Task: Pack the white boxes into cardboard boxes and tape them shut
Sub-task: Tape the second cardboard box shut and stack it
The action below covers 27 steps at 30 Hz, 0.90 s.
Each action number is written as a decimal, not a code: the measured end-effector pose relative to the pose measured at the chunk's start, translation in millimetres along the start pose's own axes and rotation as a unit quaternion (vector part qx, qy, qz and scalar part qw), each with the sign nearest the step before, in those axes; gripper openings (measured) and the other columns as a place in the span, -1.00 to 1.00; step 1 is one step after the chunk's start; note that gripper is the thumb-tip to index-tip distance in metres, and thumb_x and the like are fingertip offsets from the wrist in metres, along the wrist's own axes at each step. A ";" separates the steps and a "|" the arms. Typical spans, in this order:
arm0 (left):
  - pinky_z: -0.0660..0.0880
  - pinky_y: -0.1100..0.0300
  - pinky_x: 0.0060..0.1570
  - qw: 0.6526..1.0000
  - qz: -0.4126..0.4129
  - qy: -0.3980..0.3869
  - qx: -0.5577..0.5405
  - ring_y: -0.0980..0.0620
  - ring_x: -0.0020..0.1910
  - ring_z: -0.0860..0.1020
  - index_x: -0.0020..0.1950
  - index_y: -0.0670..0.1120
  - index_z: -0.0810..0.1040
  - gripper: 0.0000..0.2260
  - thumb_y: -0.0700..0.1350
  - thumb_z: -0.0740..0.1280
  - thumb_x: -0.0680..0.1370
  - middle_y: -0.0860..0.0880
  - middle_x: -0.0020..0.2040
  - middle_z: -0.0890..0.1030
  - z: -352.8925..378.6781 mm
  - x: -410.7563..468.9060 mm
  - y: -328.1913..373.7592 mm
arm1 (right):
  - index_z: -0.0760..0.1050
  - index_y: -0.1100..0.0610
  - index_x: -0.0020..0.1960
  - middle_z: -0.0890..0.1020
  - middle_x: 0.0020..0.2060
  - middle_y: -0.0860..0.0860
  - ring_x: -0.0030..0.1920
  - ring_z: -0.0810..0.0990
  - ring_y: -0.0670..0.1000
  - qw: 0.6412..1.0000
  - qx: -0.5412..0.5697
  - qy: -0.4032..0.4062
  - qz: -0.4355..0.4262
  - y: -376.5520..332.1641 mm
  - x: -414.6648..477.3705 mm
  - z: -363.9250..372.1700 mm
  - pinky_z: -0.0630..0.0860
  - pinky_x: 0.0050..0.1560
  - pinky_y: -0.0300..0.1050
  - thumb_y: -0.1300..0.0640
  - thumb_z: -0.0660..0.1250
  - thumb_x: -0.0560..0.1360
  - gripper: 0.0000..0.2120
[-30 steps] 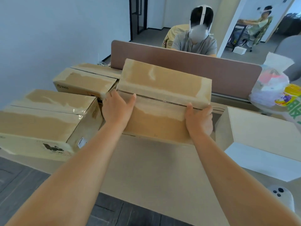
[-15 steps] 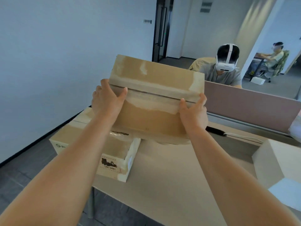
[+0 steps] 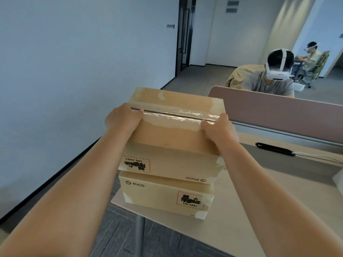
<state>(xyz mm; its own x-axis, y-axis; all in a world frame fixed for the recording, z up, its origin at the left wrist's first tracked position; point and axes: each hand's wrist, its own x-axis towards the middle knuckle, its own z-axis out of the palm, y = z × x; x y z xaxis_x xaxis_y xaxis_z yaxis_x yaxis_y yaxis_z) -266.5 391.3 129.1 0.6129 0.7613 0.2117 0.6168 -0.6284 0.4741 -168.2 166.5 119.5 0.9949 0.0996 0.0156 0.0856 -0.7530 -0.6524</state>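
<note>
Entry: upper cardboard box [image 3: 172, 136], its top seam shut with clear tape [image 3: 174, 114], lying directly on top of the lower cardboard box [image 3: 159, 195]; we cannot tell whether its full weight is down yet. Left grip [image 3: 122, 119]: clasped on the upper box's left end, thumb on top beside the tape. Right grip [image 3: 219, 128]: clasped likewise on the right end. The counter [image 3: 241, 210] runs beneath the lower box, whose near-left corner sits close to the counter's corner. We judge the step to be stacking. Advice: set it down level, square its slightly overhanging right end to the lower box, avoid shoving the lower box outward, and release both sides together once it is settled.
</note>
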 end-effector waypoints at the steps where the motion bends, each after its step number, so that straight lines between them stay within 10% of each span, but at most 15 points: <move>1: 0.33 0.11 -0.12 1.000 -0.001 -0.010 0.001 -0.15 0.12 0.51 0.23 -0.07 0.49 -0.61 0.12 0.19 0.52 -0.09 0.14 0.57 0.7 2.9 -3.9 | 0.18 0.15 0.42 0.50 0.26 0.13 0.24 0.47 0.20 1.000 -0.013 -0.004 0.003 -2.4 -0.6 3.1 0.34 -0.03 -0.04 -0.12 0.22 0.53 -0.43; 27: 0.31 0.13 -0.15 0.991 0.007 -0.090 0.099 -0.14 0.12 0.51 0.19 -0.13 0.45 -0.63 0.12 0.13 0.57 -0.11 0.12 0.56 12.3 10.4 -1.3 | 0.10 0.21 0.46 0.42 0.33 0.19 0.30 0.41 0.25 0.994 -0.058 -0.054 0.082 -7.8 18.1 16.1 0.37 0.22 0.07 -0.08 0.22 0.53 -0.36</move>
<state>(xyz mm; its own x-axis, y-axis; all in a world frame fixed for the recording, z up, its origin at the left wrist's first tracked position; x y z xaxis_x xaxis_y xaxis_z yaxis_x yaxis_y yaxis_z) -254.9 398.1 120.2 0.6895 0.7224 0.0529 0.6813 -0.6716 0.2912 -151.7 184.6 112.7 0.9851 0.0341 -0.1688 -0.0651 -0.8337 -0.5484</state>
